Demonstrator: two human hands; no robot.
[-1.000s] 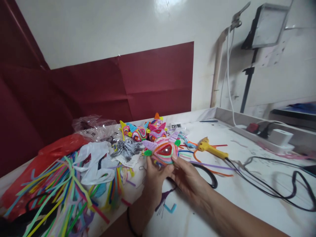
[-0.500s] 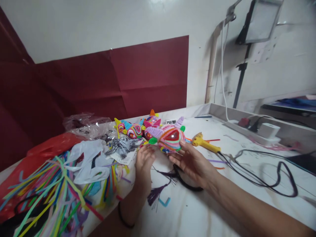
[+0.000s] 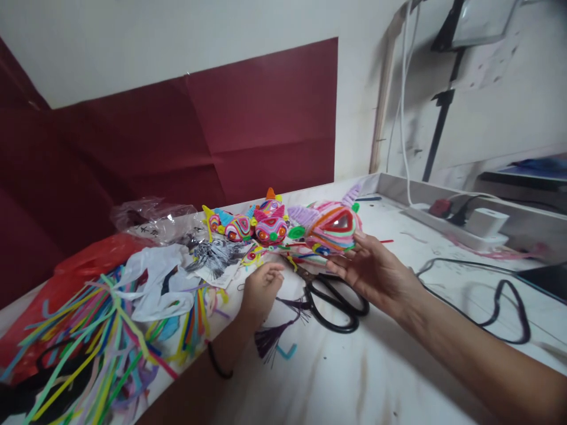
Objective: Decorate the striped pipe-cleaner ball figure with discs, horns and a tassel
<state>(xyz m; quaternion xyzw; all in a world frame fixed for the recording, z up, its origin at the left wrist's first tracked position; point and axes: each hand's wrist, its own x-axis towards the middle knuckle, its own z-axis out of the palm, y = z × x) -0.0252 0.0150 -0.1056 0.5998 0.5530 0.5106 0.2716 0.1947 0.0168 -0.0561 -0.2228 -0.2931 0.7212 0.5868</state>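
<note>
Right hand [image 3: 376, 274], fingers [image 3: 343, 271] spread beneath, cradled a colourful pipe-cleaner head [image 3: 330, 227], raised clear of the tabletop [image 3: 398, 366] toward its far edge. Left hand [image 3: 261, 289] lay loosely curled, grasping nothing, on the tabletop beside a purple tassel [image 3: 277, 333]. Black scissors [image 3: 334, 298] between both hands. More pipe-cleaner figures [image 3: 252, 224] clustered nearer the far edge. Loose pipe cleaners [image 3: 101, 342] and a white plastic bag [image 3: 153, 283] toward the left edge. Black cable [image 3: 496, 310] toward the right edge.
</note>
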